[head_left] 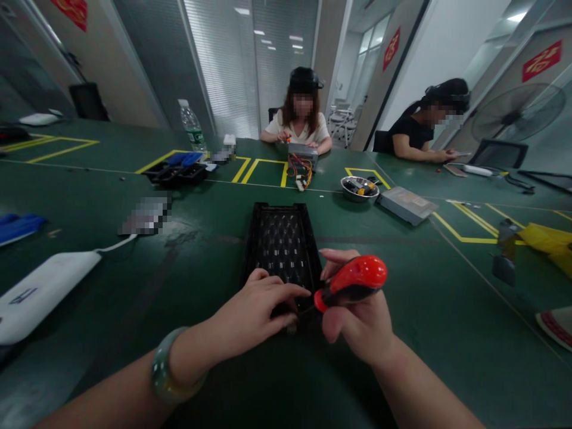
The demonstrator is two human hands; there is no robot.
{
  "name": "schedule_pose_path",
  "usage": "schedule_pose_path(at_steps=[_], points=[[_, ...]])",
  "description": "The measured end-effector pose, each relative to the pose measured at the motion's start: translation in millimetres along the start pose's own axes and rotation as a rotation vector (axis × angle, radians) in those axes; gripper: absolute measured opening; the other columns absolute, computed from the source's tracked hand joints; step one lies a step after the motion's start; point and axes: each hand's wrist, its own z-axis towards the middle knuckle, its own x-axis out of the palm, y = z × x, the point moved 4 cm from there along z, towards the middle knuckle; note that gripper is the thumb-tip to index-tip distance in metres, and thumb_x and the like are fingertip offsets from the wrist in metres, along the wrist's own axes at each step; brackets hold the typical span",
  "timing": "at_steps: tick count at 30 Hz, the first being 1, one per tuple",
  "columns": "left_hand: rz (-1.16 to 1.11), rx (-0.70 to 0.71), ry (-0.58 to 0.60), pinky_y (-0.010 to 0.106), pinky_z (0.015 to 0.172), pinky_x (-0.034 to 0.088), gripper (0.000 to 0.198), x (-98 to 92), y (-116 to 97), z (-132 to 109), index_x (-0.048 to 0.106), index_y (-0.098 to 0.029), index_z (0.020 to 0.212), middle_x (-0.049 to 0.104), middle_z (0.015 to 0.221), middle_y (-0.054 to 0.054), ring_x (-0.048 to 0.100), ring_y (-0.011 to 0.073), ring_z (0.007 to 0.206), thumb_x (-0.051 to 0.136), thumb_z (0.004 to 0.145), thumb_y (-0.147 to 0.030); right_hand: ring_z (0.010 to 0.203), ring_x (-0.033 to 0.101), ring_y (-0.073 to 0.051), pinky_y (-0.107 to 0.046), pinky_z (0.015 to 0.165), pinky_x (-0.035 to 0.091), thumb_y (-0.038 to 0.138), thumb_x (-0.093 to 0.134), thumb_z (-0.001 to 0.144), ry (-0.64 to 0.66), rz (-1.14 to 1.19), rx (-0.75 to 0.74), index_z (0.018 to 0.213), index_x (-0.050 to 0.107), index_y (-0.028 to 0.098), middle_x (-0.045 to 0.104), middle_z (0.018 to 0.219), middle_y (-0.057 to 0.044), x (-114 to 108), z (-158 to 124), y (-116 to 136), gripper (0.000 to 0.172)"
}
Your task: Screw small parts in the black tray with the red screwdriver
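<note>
Centrally, a black panel (283, 238) lies on the near part of the green table (210, 256). At its near right corner, the right hand (366, 328) grips a red-and-black screwdriver (353, 280), its fingers and thumb around the handle. The left hand (250, 307) bends over the panel's near end, forefinger and thumb slightly parted; whether they pinch anything, I cannot tell. Farther right sit a metal bowl (357, 195) and a flat grey case (407, 205); far left, a bottle (192, 128). A person (301, 124) sits at the far side, behind a wired metal box (304, 150).
</note>
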Motion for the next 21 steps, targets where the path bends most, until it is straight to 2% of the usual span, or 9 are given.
schedule_pose_path(at_steps=[5, 9, 11, 13, 21], points=[[0.001, -0.001, -0.007, 0.040, 0.095, 0.030, 0.036, -1.0, -2.4, 0.2, 0.061, -0.030, 0.130, 0.075, 0.103, -0.002, 0.062, 0.0208, 0.099, 0.066, 0.095, -0.027, 0.071, 0.060, -0.018, -0.035, 0.068, 0.055, 0.031, 0.087, 0.077, -0.054, 0.066, 0.103, 0.150, 0.044, 0.040, 0.061, 0.093, 0.000, 0.2, -1.5, -2.1, 0.085], [0.027, 0.006, -0.023, 0.040, 0.094, 0.030, 0.023, -2.0, -4.9, 0.1, 0.067, -0.027, 0.116, 0.074, 0.103, 0.000, 0.062, 0.0210, 0.099, 0.067, 0.093, -0.026, 0.082, 0.065, -0.020, -0.033, 0.069, 0.055, 0.026, 0.081, 0.083, -0.180, 0.071, 0.096, 0.138, 0.051, 0.039, 0.067, 0.096, -0.001, -1.9, -5.4, -5.3, 0.064], [0.047, 0.020, -0.040, 0.040, 0.094, 0.029, 0.012, -2.9, -5.8, -0.3, 0.071, -0.026, 0.103, 0.074, 0.101, 0.000, 0.062, 0.0208, 0.098, 0.069, 0.092, -0.028, 0.084, 0.065, -0.021, -0.033, 0.070, 0.055, 0.025, 0.078, 0.086, -0.188, 0.040, 0.104, 0.134, 0.053, 0.038, 0.068, 0.097, -0.001, -3.1, -6.5, -7.1, 0.056], [0.071, 0.034, -0.050, 0.040, 0.094, 0.028, 0.006, -3.7, -6.2, -0.9, 0.072, -0.026, 0.095, 0.073, 0.099, -0.001, 0.061, 0.0208, 0.100, 0.071, 0.091, -0.031, 0.086, 0.065, -0.021, -0.035, 0.073, 0.055, 0.025, 0.076, 0.088, -0.163, 0.022, 0.116, 0.136, 0.053, 0.036, 0.069, 0.099, -0.002, -3.9, -6.8, -8.2, 0.055], [0.100, 0.042, -0.041, 0.040, 0.094, 0.025, 0.007, -3.1, -4.9, -0.8, 0.074, -0.029, 0.096, 0.073, 0.100, -0.002, 0.059, 0.0201, 0.101, 0.071, 0.090, -0.030, 0.088, 0.065, -0.019, -0.033, 0.077, 0.056, 0.024, 0.068, 0.094, -0.156, 0.067, 0.046, 0.140, 0.052, 0.034, 0.068, 0.100, -0.003, -2.7, -7.0, -4.5, 0.050]])
